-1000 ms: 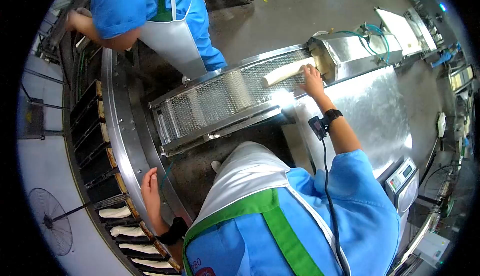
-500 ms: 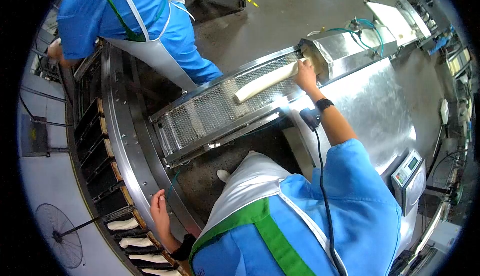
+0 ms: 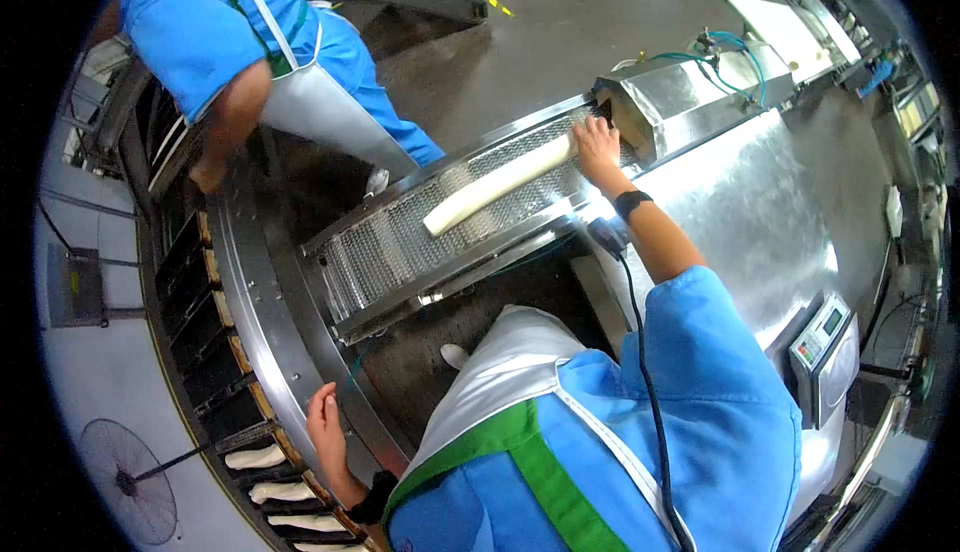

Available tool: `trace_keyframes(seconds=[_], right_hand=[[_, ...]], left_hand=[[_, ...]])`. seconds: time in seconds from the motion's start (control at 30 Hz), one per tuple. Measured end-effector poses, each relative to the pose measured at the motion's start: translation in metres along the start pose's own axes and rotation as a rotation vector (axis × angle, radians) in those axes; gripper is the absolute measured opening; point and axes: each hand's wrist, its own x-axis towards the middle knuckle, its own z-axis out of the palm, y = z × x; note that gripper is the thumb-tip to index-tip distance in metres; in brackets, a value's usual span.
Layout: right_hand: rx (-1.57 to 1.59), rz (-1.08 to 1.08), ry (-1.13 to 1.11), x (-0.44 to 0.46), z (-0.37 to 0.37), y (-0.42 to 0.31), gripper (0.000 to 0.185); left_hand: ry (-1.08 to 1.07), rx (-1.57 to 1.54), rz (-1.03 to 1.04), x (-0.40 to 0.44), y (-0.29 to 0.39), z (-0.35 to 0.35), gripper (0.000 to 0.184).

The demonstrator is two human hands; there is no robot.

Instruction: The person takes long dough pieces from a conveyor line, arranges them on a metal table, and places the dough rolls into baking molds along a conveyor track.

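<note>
A long pale roll of dough (image 3: 495, 190) lies slantwise on the metal mesh conveyor belt (image 3: 375, 257). My right hand (image 3: 598, 152) is at its upper right end, fingers curled over the dough beside the mouth of the steel housing (image 3: 690, 102). Part of that end is hidden under my fingers. Down at the lower left, my left hand (image 3: 325, 427) is held next to the curved metal rail (image 3: 262, 297), fingers stretched out and holding nothing.
Past the rail, long trays (image 3: 215, 317) run in a row; several at the bottom hold dough pieces (image 3: 280, 492). A co-worker (image 3: 290, 72) leans over the rail at upper left. A steel table (image 3: 740, 222) with a digital scale (image 3: 822, 337) stands right. A fan (image 3: 125, 477) is at lower left.
The dough roll has moved down and left along the belt, and my right hand has shifted slightly left with it. The co-worker's arm has swung down toward the trays.
</note>
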Motion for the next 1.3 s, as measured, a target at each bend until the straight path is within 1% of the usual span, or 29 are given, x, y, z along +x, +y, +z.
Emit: trace_keyframes(seconds=[0.03,0.1,0.13,0.17,0.2,0.23,0.27,0.3,0.33,0.37,0.47,0.5,0.53,0.57,0.63,0.7,0.77,0.8,0.87,0.9,0.97,1.03,1.1,1.17,1.2,1.23,1.27,1.3], right_hand=[[-0.004,0.012,0.002,0.002,0.002,0.001,0.034],[-0.021,0.029,-0.075,0.007,0.004,0.005,0.041],[0.014,-0.023,-0.114,0.006,-0.008,0.006,0.042],[0.03,-0.035,0.018,0.007,0.004,0.002,0.034],[0.173,-0.064,-0.095,0.018,0.014,0.004,0.025],[0.18,-0.106,-0.136,0.021,0.011,0.004,0.02],[0.234,-0.067,-0.173,0.019,0.0,0.0,0.023],[0.249,-0.111,-0.097,0.018,0.005,-0.002,0.026],[0.267,-0.142,-0.197,0.021,-0.018,-0.005,0.027],[0.292,-0.165,-0.225,0.022,-0.025,-0.006,0.027],[0.371,-0.197,-0.171,0.028,0.001,-0.012,0.029],[0.57,-0.178,-0.232,0.03,0.011,-0.015,0.032],[0.772,-0.159,-0.296,0.031,0.023,-0.017,0.036],[0.779,-0.166,-0.303,0.028,0.016,-0.014,0.036],[0.999,-0.223,-0.338,0.015,-0.021,-0.017,0.04],[1.221,-0.204,-0.306,0.004,-0.046,-0.027,0.042],[1.354,-0.17,-0.322,0.001,-0.04,-0.039,0.045],[1.363,-0.193,-0.352,-0.001,-0.035,-0.044,0.045],[1.111,-0.233,-0.233,-0.003,-0.028,-0.05,0.049],[1.111,-0.246,-0.243,-0.007,-0.031,-0.055,0.049],[0.458,-0.197,-0.144,-0.012,-0.038,-0.071,0.052],[0.445,-0.298,-0.127,-0.012,-0.045,-0.096,0.052],[0.437,-0.556,-0.275,-0.008,-0.046,-0.126,0.056],[0.511,-0.625,-0.36,-0.006,-0.043,-0.158,0.051],[0.462,-0.627,-0.355,-0.005,-0.045,-0.176,0.049],[0.408,-0.624,-0.344,-0.006,-0.047,-0.191,0.047],[0.43,-0.636,-0.294,-0.005,-0.04,-0.202,0.046],[0.448,-0.643,-0.255,-0.003,-0.032,-0.211,0.046]], left_hand=[[-0.006,0.0,0.012,0.002,0.005,0.001,0.025],[0.03,-0.042,0.027,0.002,0.012,0.003,0.024],[0.02,-0.047,0.047,0.001,0.011,0.002,0.024],[0.017,-0.026,0.044,0.0,0.006,0.001,0.025],[0.006,-0.012,0.055,0.004,0.0,0.004,0.025],[-0.013,-0.094,0.072,0.008,-0.011,0.007,0.027],[-0.035,0.014,0.038,0.01,-0.007,0.008,0.029],[-0.043,0.004,-0.02,0.015,-0.015,0.01,0.029],[-0.094,0.03,0.051,0.016,-0.007,0.007,0.029],[-0.137,0.058,0.116,0.014,0.001,0.002,0.028],[-0.105,0.094,0.183,0.015,0.015,0.005,0.028],[-0.108,0.093,0.185,0.018,0.014,0.008,0.028],[-0.075,0.056,0.086,0.023,0.01,0.013,0.028],[-0.034,0.025,-0.021,0.025,0.006,0.016,0.029],[-0.063,-0.016,0.111,0.021,0.006,0.015,0.027],[-0.091,-0.005,0.129,0.018,0.006,0.013,0.025],[-0.05,0.007,0.118,0.01,0.014,0.014,0.024],[-0.036,0.011,0.085,0.008,0.011,0.013,0.024],[-0.064,0.025,0.106,0.007,0.005,0.012,0.023],[-0.057,0.021,0.093,0.004,0.004,0.011,0.023],[-0.05,0.044,0.097,-0.001,0.003,0.009,0.023],[-0.024,0.043,0.066,-0.006,0.001,0.008,0.023],[0.026,0.037,0.016,-0.013,-0.005,0.011,0.022],[-0.033,-0.028,0.025,-0.015,-0.016,0.008,0.023],[0.038,-0.037,-0.003,-0.019,-0.019,0.005,0.023],[0.026,-0.07,-0.012,-0.023,-0.024,0.004,0.023],[0.004,-0.105,-0.018,-0.025,-0.029,0.003,0.023],[0.051,-0.124,-0.039,-0.024,-0.04,0.002,0.023]])
